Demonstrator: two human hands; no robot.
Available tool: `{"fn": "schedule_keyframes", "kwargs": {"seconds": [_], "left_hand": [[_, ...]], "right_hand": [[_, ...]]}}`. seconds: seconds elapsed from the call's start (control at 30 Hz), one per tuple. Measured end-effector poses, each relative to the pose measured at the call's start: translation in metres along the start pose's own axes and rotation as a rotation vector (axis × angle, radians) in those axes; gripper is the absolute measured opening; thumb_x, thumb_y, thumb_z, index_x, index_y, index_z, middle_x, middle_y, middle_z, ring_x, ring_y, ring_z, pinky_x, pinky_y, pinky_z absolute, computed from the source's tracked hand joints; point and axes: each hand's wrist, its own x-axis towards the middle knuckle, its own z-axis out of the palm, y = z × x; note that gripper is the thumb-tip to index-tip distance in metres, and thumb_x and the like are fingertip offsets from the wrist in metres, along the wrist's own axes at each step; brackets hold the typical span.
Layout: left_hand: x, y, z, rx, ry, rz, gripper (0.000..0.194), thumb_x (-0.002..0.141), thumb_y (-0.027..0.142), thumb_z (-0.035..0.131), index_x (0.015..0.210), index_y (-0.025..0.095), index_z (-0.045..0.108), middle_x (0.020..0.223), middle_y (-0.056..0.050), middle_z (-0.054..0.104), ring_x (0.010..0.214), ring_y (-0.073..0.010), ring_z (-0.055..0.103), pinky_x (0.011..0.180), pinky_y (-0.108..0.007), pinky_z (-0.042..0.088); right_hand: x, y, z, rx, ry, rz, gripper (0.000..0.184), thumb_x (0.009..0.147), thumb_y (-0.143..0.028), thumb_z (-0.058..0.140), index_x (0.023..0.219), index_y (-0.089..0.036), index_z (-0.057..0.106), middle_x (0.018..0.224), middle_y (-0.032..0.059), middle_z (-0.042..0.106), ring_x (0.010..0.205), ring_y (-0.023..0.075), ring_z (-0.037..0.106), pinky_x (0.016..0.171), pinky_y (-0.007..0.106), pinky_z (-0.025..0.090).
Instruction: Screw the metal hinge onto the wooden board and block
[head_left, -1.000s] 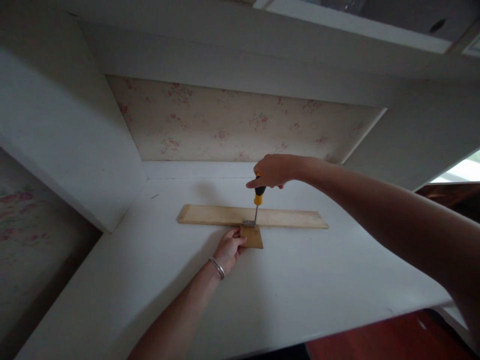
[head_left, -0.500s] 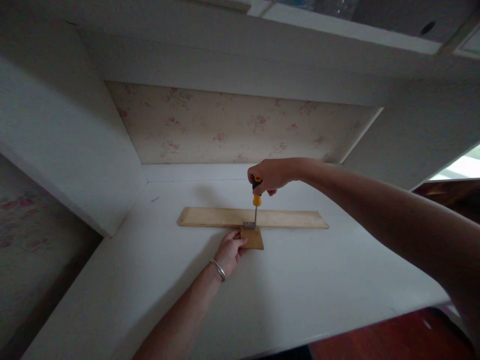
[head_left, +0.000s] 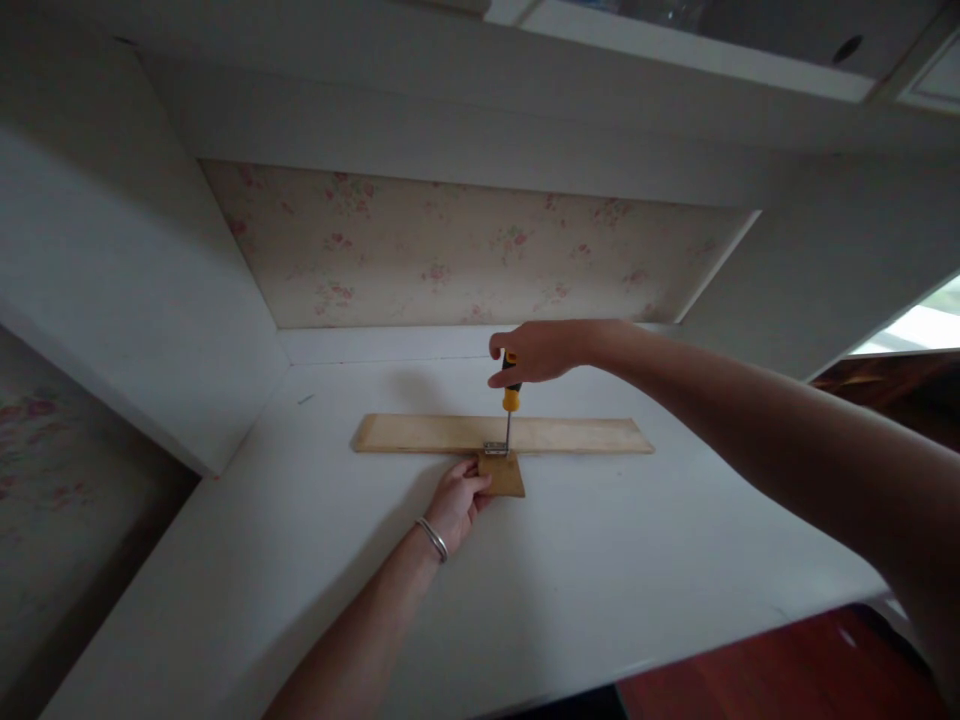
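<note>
Right hand (head_left: 546,350) shifted on screwdriver (head_left: 511,401); block (head_left: 505,479) in left hand (head_left: 453,502).

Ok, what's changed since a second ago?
The right hand has shifted its grip on the screwdriver, which has swung slightly left and stands more upright. Nothing was let go. The left hand still grips the small wood piece; hinge and long board stay put.

A slim, silvery, double-looped bracelet (head_left: 433,539) circles the left wrist (head_left: 443,525).
</note>
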Motion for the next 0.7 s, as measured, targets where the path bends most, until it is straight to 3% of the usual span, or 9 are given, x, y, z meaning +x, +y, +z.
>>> {"fn": "schedule_keyframes", "kwargs": {"seconds": [0.07, 0.2, 0.3, 0.37, 0.43, 0.53, 0.6, 0.7], "left_hand": [[-0.0007, 0.0007, 0.0006, -0.005, -0.003, -0.005, 0.027, 0.069, 0.000, 0.060, 0.093, 0.011, 0.065, 0.099, -0.010, 0.067, 0.080, -0.0144, 0.064, 0.060, -0.019, 0.049], [-0.0019, 0.0013, 0.0013, -0.026, -0.020, 0.007, 0.026, 0.068, 0.000, 0.060, 0.091, 0.012, 0.065, 0.100, -0.010, 0.068, 0.083, -0.0152, 0.064, 0.063, -0.020, 0.050], [-0.0009, 0.0003, 0.0004, -0.021, -0.019, 0.012, 0.026, 0.067, 0.001, 0.061, 0.091, 0.012, 0.065, 0.101, -0.010, 0.067, 0.082, -0.0156, 0.064, 0.062, -0.020, 0.049], [0.0003, -0.0008, -0.0006, -0.014, -0.014, 0.004, 0.027, 0.067, 0.001, 0.061, 0.092, 0.012, 0.065, 0.102, -0.011, 0.067, 0.082, -0.0153, 0.064, 0.061, -0.020, 0.048], [0.0010, -0.0014, -0.0011, 0.004, -0.008, 0.000, 0.028, 0.068, 0.001, 0.060, 0.093, 0.012, 0.065, 0.103, -0.010, 0.067, 0.082, -0.0150, 0.064, 0.060, -0.019, 0.048], [0.0004, -0.0008, -0.0006, 0.025, -0.012, 0.004, 0.031, 0.069, 0.000, 0.059, 0.097, 0.012, 0.064, 0.105, -0.010, 0.067, 0.081, -0.0151, 0.064, 0.060, -0.020, 0.049], [-0.0006, 0.0001, 0.0002, 0.023, -0.012, 0.004, 0.031, 0.069, 0.000, 0.059, 0.098, 0.011, 0.064, 0.104, -0.010, 0.067, 0.081, -0.0148, 0.064, 0.061, -0.020, 0.049], [-0.0012, 0.0008, 0.0008, 0.015, -0.004, 0.003, 0.030, 0.069, 0.000, 0.059, 0.096, 0.011, 0.064, 0.103, -0.010, 0.067, 0.080, -0.0145, 0.064, 0.060, -0.019, 0.049]], "right_hand": [[-0.0005, -0.0008, 0.0007, 0.092, -0.014, -0.069, 0.058, 0.076, -0.055, 0.059, 0.121, -0.019, 0.049, 0.087, 0.0049, 0.070, 0.059, 0.0142, 0.061, 0.056, 0.026, 0.039], [-0.0002, -0.0031, 0.0010, -0.077, -0.007, 0.016, 0.051, 0.080, -0.061, 0.047, 0.098, -0.015, 0.061, 0.067, 0.0074, 0.067, 0.058, 0.0182, 0.061, 0.056, 0.029, 0.038], [-0.0007, -0.0037, 0.0024, 0.004, 0.059, -0.051, 0.053, 0.079, -0.058, 0.052, 0.112, -0.016, 0.055, 0.091, 0.0109, 0.069, 0.063, 0.0167, 0.062, 0.057, 0.027, 0.039], [-0.0025, -0.0044, 0.0018, 0.136, 0.014, -0.108, 0.056, 0.077, -0.049, 0.058, 0.122, -0.018, 0.046, 0.103, 0.0102, 0.067, 0.062, 0.0136, 0.062, 0.054, 0.025, 0.039], [-0.0044, -0.0063, -0.0006, 0.124, -0.040, -0.071, 0.050, 0.076, -0.046, 0.059, 0.116, -0.017, 0.050, 0.088, 0.0075, 0.070, 0.057, 0.0134, 0.061, 0.052, 0.025, 0.037], [-0.0056, -0.0092, -0.0039, -0.049, -0.031, 0.040, 0.045, 0.078, -0.056, 0.053, 0.094, -0.014, 0.060, 0.060, 0.0039, 0.065, 0.049, 0.0147, 0.058, 0.053, 0.027, 0.036], [-0.0058, -0.0092, -0.0037, -0.092, -0.007, 0.068, 0.051, 0.080, -0.061, 0.046, 0.090, -0.014, 0.061, 0.056, 0.0043, 0.063, 0.047, 0.0150, 0.056, 0.054, 0.028, 0.036], [-0.0076, -0.0067, -0.0011, 0.083, -0.025, 0.011, 0.052, 0.080, -0.057, 0.049, 0.111, -0.016, 0.053, 0.072, 0.0053, 0.069, 0.052, 0.0147, 0.060, 0.053, 0.027, 0.037]]}}
